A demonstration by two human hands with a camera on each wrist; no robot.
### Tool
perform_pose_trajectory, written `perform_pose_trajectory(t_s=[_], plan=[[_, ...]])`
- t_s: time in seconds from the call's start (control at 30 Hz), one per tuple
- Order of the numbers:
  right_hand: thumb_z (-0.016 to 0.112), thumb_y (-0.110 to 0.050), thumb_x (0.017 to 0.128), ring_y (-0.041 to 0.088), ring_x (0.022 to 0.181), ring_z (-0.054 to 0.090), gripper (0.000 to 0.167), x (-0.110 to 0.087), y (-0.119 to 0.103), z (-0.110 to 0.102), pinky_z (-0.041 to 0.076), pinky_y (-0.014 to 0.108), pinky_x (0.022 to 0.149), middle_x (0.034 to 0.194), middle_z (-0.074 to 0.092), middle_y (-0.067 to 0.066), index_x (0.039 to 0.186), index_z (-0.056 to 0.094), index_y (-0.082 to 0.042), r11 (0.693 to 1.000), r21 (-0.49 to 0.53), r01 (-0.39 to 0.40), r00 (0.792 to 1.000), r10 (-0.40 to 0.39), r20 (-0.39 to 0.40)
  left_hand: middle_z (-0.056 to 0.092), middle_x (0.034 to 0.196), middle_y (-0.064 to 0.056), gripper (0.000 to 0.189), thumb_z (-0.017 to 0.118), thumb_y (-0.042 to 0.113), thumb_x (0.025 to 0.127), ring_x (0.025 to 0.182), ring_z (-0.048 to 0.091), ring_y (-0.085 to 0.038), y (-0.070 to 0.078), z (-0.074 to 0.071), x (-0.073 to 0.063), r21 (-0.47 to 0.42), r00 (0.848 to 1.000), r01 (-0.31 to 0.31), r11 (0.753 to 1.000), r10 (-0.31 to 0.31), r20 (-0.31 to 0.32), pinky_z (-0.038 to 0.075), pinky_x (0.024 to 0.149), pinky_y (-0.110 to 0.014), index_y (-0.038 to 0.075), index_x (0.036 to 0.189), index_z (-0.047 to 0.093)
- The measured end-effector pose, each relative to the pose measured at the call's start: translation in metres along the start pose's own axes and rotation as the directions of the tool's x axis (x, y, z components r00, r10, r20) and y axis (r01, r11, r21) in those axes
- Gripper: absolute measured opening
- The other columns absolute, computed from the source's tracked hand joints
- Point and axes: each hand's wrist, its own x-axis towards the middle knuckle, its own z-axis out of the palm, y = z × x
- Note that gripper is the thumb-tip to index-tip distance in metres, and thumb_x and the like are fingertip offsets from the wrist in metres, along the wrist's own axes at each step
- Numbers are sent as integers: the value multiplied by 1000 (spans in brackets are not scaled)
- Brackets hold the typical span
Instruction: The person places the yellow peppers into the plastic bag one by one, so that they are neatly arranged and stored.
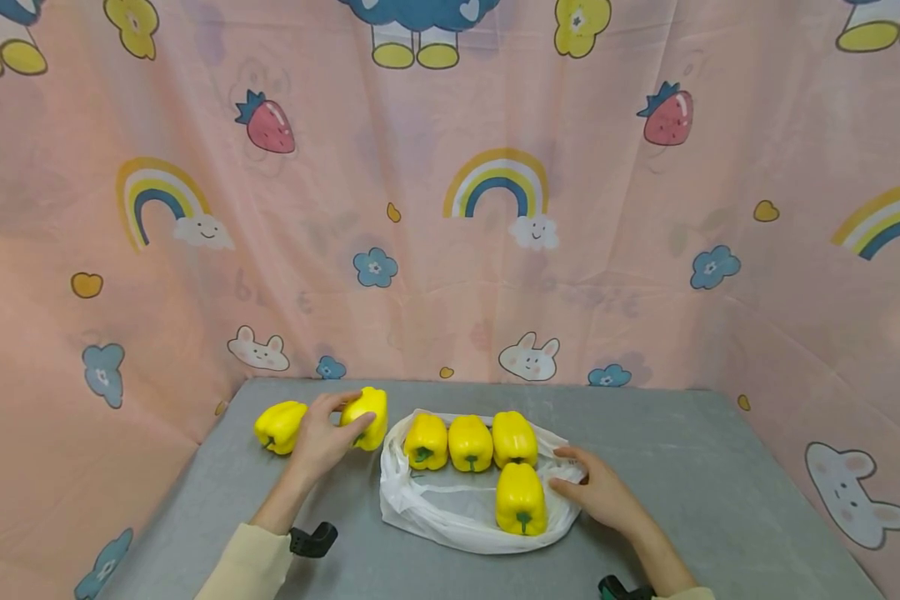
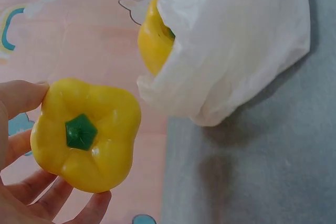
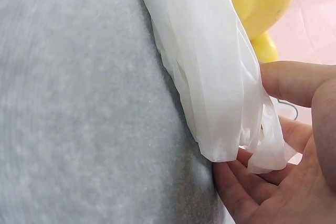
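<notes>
My left hand grips a yellow bell pepper, holding it just left of a white plastic bag. In the left wrist view that pepper shows its green stem end, with thumb and fingertips round its sides. The bag lies with its mouth spread wide. Inside are several yellow peppers: a row along the back and one pepper at the front right. My right hand holds the bag's right rim, thumb on the inner side and fingers beneath the folded plastic.
Another yellow pepper lies on the grey table at the far left, behind my left wrist. A pink printed cloth hangs behind the table and down both sides.
</notes>
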Motion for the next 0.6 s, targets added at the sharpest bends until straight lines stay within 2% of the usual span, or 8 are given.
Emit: perform_pose_trajectory(t_s=[0.2, 0.6], plan=[[75, -39, 92, 20, 90, 56, 62, 1, 0, 0, 48, 36, 73, 139, 56, 19, 140, 57, -4, 1000, -5, -1, 1000, 1, 0, 61, 127, -14, 47, 80, 29, 89, 115, 56, -32, 13, 1, -4, -32, 998, -65, 997, 64, -18, 52, 91, -48, 7, 130, 69], [74, -40, 92, 20, 90, 56, 63, 2, 1, 0, 48, 35, 73, 138, 56, 19, 141, 56, -4, 1000, -10, -7, 1000, 7, 4, 63, 125, -9, 45, 82, 29, 88, 110, 58, -27, 31, 10, -12, -111, 989, -141, 984, 145, 24, 55, 88, -47, 9, 127, 70]])
